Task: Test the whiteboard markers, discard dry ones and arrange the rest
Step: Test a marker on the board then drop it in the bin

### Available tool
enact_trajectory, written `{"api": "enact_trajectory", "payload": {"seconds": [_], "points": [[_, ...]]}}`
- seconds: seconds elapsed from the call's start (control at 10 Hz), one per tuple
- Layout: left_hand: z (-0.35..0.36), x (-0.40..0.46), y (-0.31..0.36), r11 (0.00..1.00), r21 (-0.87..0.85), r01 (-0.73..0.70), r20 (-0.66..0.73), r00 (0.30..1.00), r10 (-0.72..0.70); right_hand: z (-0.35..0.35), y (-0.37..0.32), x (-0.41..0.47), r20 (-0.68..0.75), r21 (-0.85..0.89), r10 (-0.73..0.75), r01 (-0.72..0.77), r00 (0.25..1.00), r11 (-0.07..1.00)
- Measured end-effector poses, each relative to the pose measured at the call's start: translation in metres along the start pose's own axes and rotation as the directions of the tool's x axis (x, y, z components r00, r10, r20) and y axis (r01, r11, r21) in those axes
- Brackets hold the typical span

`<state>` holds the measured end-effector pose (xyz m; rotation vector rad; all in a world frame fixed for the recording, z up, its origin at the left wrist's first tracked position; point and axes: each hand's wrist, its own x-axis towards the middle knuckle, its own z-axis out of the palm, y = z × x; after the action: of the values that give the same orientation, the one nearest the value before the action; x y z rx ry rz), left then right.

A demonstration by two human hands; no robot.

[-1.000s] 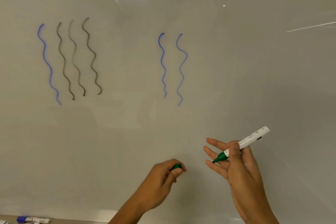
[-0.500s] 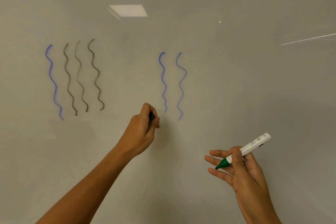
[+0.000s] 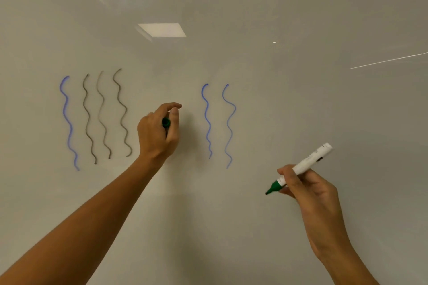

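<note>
A whiteboard (image 3: 301, 104) fills the view. My right hand (image 3: 308, 190) grips an uncapped green marker (image 3: 301, 166) with a white barrel, tip pointing down-left, a little off the board at the lower right. My left hand (image 3: 159, 132) is raised against the board between two groups of wavy lines, and its curled fingers hold the green cap (image 3: 166, 122). On the left are one blue and three dark wavy lines (image 3: 92, 118). Two blue wavy lines (image 3: 217, 122) run down the middle of the board.
Reflections of ceiling lights (image 3: 162, 29) show at the top of the board. A thin white streak (image 3: 386, 60) crosses the upper right. The board's lower and right parts bear no marks.
My left hand has risen with the cap from low on the board up to between the line groups. The view has tilted upward. My right hand keeps its hold on the marker.
</note>
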<state>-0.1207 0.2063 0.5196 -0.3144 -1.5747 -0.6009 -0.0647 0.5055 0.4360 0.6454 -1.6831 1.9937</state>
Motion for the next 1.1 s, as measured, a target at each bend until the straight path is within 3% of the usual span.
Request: {"api": "enact_trajectory", "payload": {"seconds": [0.1,0.3,0.4,0.6,1.1], "points": [[0.005,0.009,-0.006,0.992,0.068,-0.110,-0.021,0.994,0.112,0.006,-0.007,0.013,-0.015,-0.025,-0.043,0.043,0.999,0.999],[0.021,0.015,-0.020,0.948,0.185,-0.261,0.074,0.965,0.251,0.015,-0.024,0.047,-0.057,-0.101,-0.212,0.205,0.976,0.974],[0.027,0.013,-0.024,0.907,0.315,-0.280,0.153,0.958,0.242,0.017,-0.028,0.065,-0.081,-0.184,-0.321,0.302,0.944,0.935],[0.030,0.013,-0.024,0.850,0.471,-0.236,0.174,0.969,0.173,0.026,-0.026,0.091,-0.123,-0.219,-0.411,0.379,0.903,0.899],[0.034,0.013,-0.027,0.820,0.515,-0.252,0.141,0.968,0.209,0.047,-0.016,0.134,-0.163,-0.356,-0.566,0.487,0.808,0.798]]}}
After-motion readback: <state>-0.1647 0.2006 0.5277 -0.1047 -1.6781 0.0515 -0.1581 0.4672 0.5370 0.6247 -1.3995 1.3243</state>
